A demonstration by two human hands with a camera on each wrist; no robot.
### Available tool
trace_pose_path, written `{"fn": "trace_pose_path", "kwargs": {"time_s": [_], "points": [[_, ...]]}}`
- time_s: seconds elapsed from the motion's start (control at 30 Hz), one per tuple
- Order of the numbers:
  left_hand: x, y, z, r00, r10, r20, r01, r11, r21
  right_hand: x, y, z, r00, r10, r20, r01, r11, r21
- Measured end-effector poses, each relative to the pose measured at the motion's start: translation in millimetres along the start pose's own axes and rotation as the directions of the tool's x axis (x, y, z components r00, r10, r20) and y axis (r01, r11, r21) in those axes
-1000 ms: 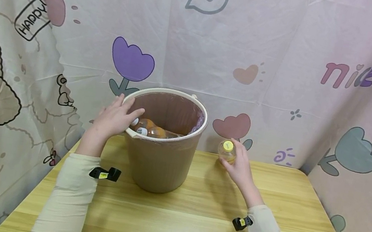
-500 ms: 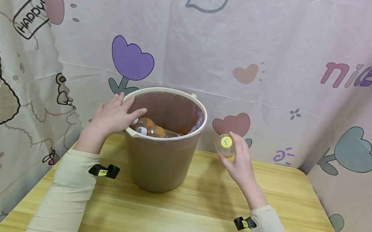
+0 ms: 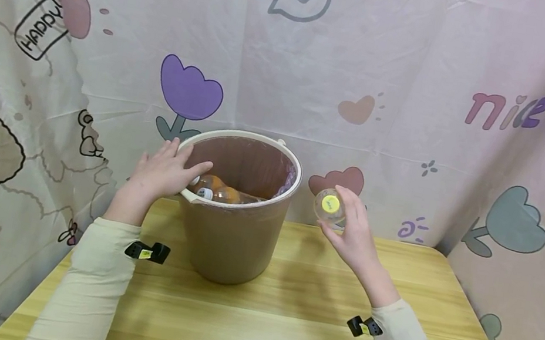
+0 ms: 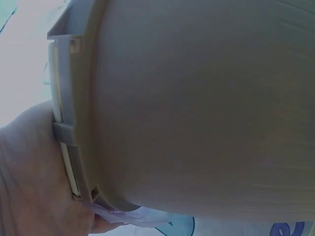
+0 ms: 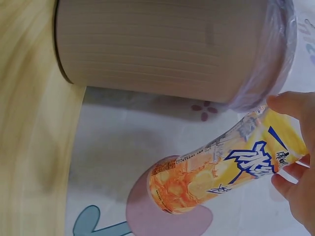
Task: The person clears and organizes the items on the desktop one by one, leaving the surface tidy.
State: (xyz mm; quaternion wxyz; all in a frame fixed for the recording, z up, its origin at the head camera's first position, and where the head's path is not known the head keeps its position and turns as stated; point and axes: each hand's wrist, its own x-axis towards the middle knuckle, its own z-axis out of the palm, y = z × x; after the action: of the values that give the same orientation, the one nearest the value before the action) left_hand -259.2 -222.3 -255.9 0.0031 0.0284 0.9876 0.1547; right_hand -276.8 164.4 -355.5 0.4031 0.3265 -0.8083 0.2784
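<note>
My right hand (image 3: 355,236) grips an iced tea bottle (image 5: 216,172) near its upper part, thumb on one side and fingers on the other. Its yellow cap (image 3: 330,204) faces up toward the head view; the label is orange and yellow with lemon and ice. The bottle is off the table, right of a brown waste bin (image 3: 233,247). On the bin's left rim rests my left hand (image 3: 159,176), thumb stretched out over the opening. Inside lie several bottles (image 3: 226,195) with orange labels, some showing white caps; their lower parts are hidden.
The bin has a cream rim (image 3: 241,132) and a clear plastic liner (image 5: 275,54). It stands on a light wooden table (image 3: 235,336). A printed cloth (image 3: 287,77) hangs behind the table and along both sides.
My right hand has raised the bottle off the table and shifted it slightly left, toward the bin. My left hand stays on the rim.
</note>
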Motion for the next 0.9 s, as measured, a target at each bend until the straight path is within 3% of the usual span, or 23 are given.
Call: {"fn": "trace_pose_path", "kwargs": {"time_s": [0.9], "points": [[3.4,0.9,-11.9,1.0,-0.001,0.023,0.001,1.0,0.015,35,-13,-16,0.996,-0.07,-0.051,0.071,0.997,0.005]]}}
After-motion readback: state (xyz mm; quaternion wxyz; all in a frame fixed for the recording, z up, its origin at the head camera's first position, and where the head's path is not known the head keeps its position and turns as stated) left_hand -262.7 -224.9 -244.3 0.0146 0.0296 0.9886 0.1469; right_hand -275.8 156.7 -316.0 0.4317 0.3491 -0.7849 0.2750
